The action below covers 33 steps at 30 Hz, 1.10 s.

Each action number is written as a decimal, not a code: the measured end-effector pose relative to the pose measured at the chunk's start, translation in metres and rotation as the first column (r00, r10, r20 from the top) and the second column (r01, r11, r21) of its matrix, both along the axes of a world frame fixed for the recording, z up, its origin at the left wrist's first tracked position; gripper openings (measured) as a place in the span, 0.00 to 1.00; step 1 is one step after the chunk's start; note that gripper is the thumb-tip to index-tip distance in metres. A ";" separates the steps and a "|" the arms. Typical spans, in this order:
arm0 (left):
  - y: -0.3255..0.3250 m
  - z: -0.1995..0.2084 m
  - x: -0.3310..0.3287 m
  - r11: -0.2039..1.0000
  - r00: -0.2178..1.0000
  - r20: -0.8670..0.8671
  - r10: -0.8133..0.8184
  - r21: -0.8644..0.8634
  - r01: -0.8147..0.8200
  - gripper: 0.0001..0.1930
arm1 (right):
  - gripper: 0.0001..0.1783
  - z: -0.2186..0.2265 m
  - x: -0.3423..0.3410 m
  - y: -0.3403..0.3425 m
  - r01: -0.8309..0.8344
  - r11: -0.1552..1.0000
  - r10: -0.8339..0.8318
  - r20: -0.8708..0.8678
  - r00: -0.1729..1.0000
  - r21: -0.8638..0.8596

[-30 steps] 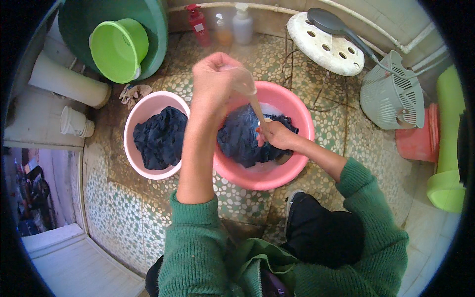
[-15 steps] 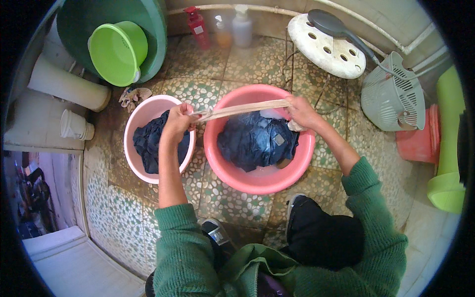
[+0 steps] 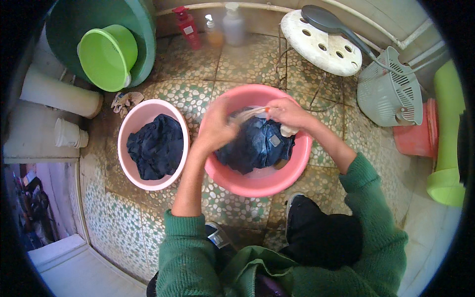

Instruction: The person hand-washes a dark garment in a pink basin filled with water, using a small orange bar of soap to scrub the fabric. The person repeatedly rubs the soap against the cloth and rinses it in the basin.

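My right hand (image 3: 289, 115) is closed on a pale beige strip of cloth (image 3: 247, 116) above the pink basin (image 3: 212, 173). A bunched end of the strip hangs below that hand. My left hand (image 3: 217, 127), smeared by motion, is over the basin's left side, where the strip's other end meets it. Its fingers are too blurred to tell their grip. Beneath the hands, soaked dark blue denim clothing (image 3: 262, 146) with a small grey patch lies in the basin. To the left, a pale pink tub (image 3: 124, 171) holds a crumpled dark navy garment (image 3: 156, 148).
Far left, a lime green bucket (image 3: 106, 59) sits inside a big dark green tub (image 3: 143, 29). Pump bottles (image 3: 233, 24) line the back wall. At the back right are a white stool (image 3: 316, 44) with a shower head (image 3: 321, 21) and a grey basket (image 3: 388, 94).
My left hand has moved right, from above the pale pink tub to over the pink basin. My right hand has shifted slightly left. The strip, stretched before, now spans a shorter gap.
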<state>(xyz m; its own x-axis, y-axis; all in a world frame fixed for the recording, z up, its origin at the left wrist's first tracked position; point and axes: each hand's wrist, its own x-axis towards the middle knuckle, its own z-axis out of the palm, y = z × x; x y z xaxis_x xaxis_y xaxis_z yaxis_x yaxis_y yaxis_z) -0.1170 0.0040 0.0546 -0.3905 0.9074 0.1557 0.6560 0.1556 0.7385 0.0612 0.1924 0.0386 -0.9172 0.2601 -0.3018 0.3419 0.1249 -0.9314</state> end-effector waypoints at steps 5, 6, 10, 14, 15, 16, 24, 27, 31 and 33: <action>0.020 -0.024 0.033 0.980 0.922 0.373 -0.101 -0.124 0.157 0.13 | 0.14 -0.008 -0.023 -0.004 -0.134 0.922 0.180 -0.095 0.979 0.364; 0.012 -0.034 0.025 0.983 0.958 0.277 -0.074 -0.143 0.117 0.10 | 0.15 -0.009 -0.023 0.005 -0.140 0.848 0.218 -0.097 0.971 0.511; -0.014 -0.057 -0.017 0.955 0.998 0.050 -0.037 -0.291 0.050 0.07 | 0.13 -0.030 -0.011 0.042 -0.039 0.830 0.059 -0.018 0.998 0.556; -0.001 -0.051 0.011 0.983 0.917 -0.389 0.083 -0.121 -0.141 0.06 | 0.14 -0.053 -0.027 0.008 0.024 0.675 0.024 -0.055 0.998 0.737; 0.009 -0.054 0.025 0.986 0.847 -0.511 0.150 0.012 -0.168 0.06 | 0.14 -0.065 -0.034 0.003 -0.048 0.641 0.051 0.020 0.999 0.766; 0.023 -0.069 0.038 0.978 0.894 -0.435 0.104 -0.118 -0.171 0.08 | 0.14 -0.075 -0.036 0.003 -0.124 0.594 0.063 0.107 0.992 0.795; 0.073 -0.153 0.044 0.733 0.911 -0.392 -0.131 -0.657 -0.178 0.11 | 0.11 -0.127 -0.057 -0.009 -0.371 0.483 0.252 0.280 0.926 0.793; 0.077 -0.152 0.039 0.715 0.933 -0.343 -0.112 -0.679 -0.163 0.11 | 0.10 -0.141 -0.059 -0.009 -0.089 0.441 0.269 -0.037 0.963 0.893; 0.071 -0.141 0.021 0.801 0.949 -0.313 -0.047 -0.579 -0.151 0.11 | 0.12 -0.115 -0.079 0.004 -0.545 0.417 0.294 0.459 0.838 0.728; 0.052 -0.129 0.008 0.841 0.977 -0.168 0.132 -0.502 -0.199 0.11 | 0.13 -0.081 -0.085 0.000 -0.647 0.471 0.350 0.547 0.761 0.599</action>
<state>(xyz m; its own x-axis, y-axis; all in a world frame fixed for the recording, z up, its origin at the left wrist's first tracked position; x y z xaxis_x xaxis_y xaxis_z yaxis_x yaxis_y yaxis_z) -0.1090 0.0556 -0.0742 -0.5509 0.7936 -0.2583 0.6652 0.6044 0.4384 -0.0234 0.1921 -0.0423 -0.8518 0.0456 -0.5218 0.2232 0.9328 -0.2829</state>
